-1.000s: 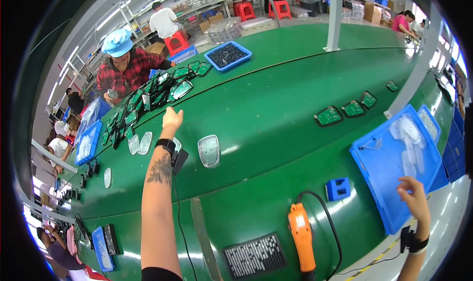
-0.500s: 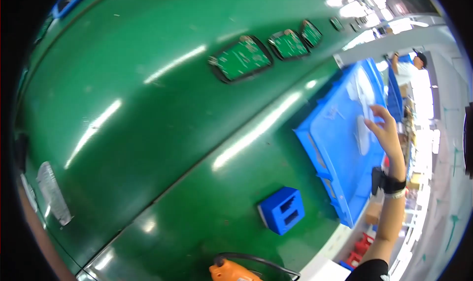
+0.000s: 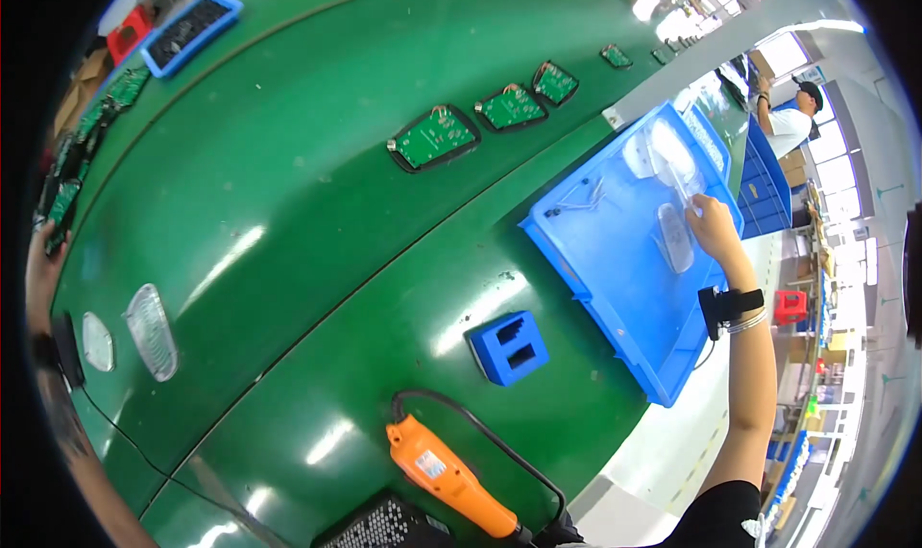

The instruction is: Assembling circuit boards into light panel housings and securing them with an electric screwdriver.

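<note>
Over the blue tray (image 3: 615, 269), my right hand (image 3: 715, 226) has its fingers closed on the end of a clear plastic cover (image 3: 678, 177). Another clear cover (image 3: 675, 239) lies in the tray beside that hand. At the far left edge, my left hand (image 3: 42, 265) is closed round the near end of a green circuit board (image 3: 63, 202) in a black frame; the picture's rim partly cuts it off. More green boards (image 3: 120, 89) lie in a row just beyond. Two clear covers, one larger (image 3: 152, 332) and one smaller (image 3: 98, 341), rest on the green table near my left forearm.
Several framed circuit boards (image 3: 434, 139) lie along the table's far side. A blue slotted block (image 3: 509, 347) and an orange corded tool (image 3: 451, 476) are nearer me. A blue bin of dark parts (image 3: 192, 35) sits far left. Another person (image 3: 789, 125) stands far right.
The view has swung, bringing my left hand and the row of boards into sight. My right hand's fingers, apart before, have closed on a clear cover in the tray.
</note>
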`<state>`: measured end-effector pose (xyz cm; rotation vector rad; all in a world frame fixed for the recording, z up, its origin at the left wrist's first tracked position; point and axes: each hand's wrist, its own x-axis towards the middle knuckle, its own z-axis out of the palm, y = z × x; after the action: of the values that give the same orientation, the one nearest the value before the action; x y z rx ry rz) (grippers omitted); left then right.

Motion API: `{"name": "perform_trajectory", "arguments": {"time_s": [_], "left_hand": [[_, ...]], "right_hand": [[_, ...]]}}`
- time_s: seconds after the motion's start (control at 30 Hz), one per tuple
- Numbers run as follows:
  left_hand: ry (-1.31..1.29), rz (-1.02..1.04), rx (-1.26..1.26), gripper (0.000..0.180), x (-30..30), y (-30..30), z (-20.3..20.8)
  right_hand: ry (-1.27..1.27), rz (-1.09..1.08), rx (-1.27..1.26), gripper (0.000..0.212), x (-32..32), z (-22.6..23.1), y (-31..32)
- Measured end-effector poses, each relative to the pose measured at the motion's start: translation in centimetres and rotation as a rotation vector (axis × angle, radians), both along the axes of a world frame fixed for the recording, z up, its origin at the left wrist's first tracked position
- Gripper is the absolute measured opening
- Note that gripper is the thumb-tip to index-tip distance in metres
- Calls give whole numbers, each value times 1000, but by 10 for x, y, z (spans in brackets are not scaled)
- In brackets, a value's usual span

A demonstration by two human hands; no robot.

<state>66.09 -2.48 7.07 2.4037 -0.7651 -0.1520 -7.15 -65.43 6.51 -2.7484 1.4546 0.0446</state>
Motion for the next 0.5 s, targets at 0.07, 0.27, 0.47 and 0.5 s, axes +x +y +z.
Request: {"name": "perform_trajectory", "arguments": {"time_s": [0.07,0.27,0.47,0.5], "left_hand": [[320,25,-451,24,-27,43,9],[1108,400,-1141,42,-395,56,63],[1185,234,-1205,57,-589,40,43],[1249,101,-1291,58,-610,36,38]], "right_hand": [[48,-19,-82,36,7,10,10],[-531,198,-43,24,2,48,95],[-797,616,645,18,18,101,292],[-825,703,778,17,21,102,324]]}}
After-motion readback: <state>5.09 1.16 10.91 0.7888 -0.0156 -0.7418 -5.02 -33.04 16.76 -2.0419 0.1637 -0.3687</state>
